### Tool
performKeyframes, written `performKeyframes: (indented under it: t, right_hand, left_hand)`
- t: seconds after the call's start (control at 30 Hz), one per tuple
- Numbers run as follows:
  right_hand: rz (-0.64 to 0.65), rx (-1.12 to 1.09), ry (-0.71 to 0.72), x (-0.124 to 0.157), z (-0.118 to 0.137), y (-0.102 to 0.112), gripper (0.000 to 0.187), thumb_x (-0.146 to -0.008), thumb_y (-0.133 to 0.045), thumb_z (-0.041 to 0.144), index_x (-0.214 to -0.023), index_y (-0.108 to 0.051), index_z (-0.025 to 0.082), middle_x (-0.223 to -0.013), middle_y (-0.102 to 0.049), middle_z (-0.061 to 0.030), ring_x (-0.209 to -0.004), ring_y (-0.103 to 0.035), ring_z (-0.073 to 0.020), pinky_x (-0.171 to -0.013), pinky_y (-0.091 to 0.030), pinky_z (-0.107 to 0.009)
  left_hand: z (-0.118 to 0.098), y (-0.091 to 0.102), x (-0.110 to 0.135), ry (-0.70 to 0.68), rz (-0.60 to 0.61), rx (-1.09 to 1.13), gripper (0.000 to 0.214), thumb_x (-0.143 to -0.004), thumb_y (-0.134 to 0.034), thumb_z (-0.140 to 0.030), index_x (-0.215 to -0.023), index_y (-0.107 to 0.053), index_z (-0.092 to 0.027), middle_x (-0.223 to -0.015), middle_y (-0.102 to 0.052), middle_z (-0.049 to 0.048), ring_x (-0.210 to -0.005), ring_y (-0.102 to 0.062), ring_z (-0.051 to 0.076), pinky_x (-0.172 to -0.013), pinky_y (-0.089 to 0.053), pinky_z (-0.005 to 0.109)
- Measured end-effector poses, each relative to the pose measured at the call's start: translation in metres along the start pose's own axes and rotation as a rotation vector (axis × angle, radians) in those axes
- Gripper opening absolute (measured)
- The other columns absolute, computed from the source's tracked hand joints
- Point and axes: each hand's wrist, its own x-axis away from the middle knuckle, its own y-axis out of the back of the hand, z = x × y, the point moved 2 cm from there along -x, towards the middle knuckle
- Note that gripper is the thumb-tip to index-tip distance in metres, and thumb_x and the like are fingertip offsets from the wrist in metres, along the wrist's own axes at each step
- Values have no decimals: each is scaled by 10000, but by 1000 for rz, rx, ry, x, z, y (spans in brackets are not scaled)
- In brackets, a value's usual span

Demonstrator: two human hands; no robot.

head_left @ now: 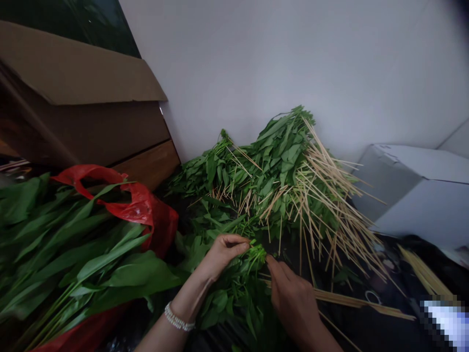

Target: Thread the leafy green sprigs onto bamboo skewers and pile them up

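While a pale beaded bracelet (178, 321) circles the wrist, the person's left hand (223, 255) has thumb and forefinger nearly together, pinching the stem ends of a small leafy bunch (257, 255). The bunch is between the two hands, its leaves hanging below. The right hand (293, 292) meets its other side with fingers curled and their tips against the stems; whether they grip any cannot be told.

Beside the right hand lie pale sticks (366, 301). To the left, long broad leaves (120, 271) spread over and beside a red plastic bag (161, 217). Beyond the hands, a leafy heap (280, 154) bristles with thin sticks (342, 195) on its right. Farther out stand a white box (432, 205) on the right, a cardboard box (106, 78) on the left, and the pale wall (286, 58).
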Motion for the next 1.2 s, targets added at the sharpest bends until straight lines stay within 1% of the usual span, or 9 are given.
performKeyframes:
  t: [0.17,0.27,0.43,0.6,0.73,0.87,0.97,1.1,1.2]
  right_hand:
    - [-38,-76,33,-3,4,3,296,-975,-307,136,-1050,-594,128,-687,-633,-22,-534,-610,-134,-508,-379,-264]
    - [-49,-149,106,-4,9,7,237,-955,-363,117,-1016,-591,139,-660,-609,-11,-531,-589,-139,-532,-373,-272]
    - [-24,-179,266,-3,19,10,230,-930,-379,101,-1029,-587,108,-692,-627,-31,-556,-572,-156,-538,-353,-296]
    - [-41,-149,365,0,23,10,257,-897,-375,82,-1031,-594,83,-709,-643,-48,-515,-535,-160,-500,-315,-317]
    - [9,-193,448,3,29,11,246,-881,-405,85,-1033,-598,72,-705,-630,-39,-550,-553,-166,-491,-301,-326]
    - [23,-186,479,4,31,10,240,-872,-416,85,-1015,-608,73,-698,-626,-34,-550,-554,-167,-489,-299,-336]
    - [11,-175,474,5,31,8,236,-873,-417,92,-1004,-613,86,-699,-628,-35,-550,-552,-159,-483,-294,-332]
    - [10,-152,467,7,29,7,256,-879,-398,104,-1020,-611,97,-709,-636,-45,-570,-560,-150,-500,-323,-316]
    - [16,-140,430,6,26,7,288,-882,-376,82,-1061,-602,85,-729,-647,-57,-592,-577,-152,-518,-362,-305]
  left_hand:
    - [-7,7,-1,-139,82,-10,419,-675,-767,-535,-795,-775,-134,-869,-724,88,-800,-625,180,-750,-469,253]
    - [-9,17,-5,-143,-32,57,555,-763,-609,-659,-858,-769,-136,-855,-728,98,-760,-625,173,-712,-473,252]
    - [-7,23,-11,-230,-177,-182,306,-772,-702,-425,-921,-756,-163,-862,-742,75,-782,-644,186,-724,-473,265]
    - [-7,22,-15,-470,-105,-624,174,-826,-611,-242,-889,-767,-195,-864,-748,66,-843,-644,208,-816,-449,318]
    - [-18,31,-11,-443,-11,-666,244,-848,-524,-196,-919,-757,-187,-878,-741,67,-858,-637,213,-820,-452,333]
    - [-30,33,-3,-414,192,-642,349,-710,-507,-64,-930,-752,-182,-988,-720,60,-969,-612,226,-906,-426,351]
    - [-26,30,-1,-428,240,-722,380,-683,-558,-36,-966,-746,-206,-1015,-710,47,-994,-582,222,-939,-399,352]
    - [-11,28,-8,-434,176,-860,175,-755,-696,-178,-904,-768,-231,-875,-720,47,-904,-567,220,-855,-415,332]
    - [-11,34,-12,-497,-66,-805,151,-793,-702,-296,-910,-775,-235,-828,-723,60,-877,-572,229,-815,-424,330]
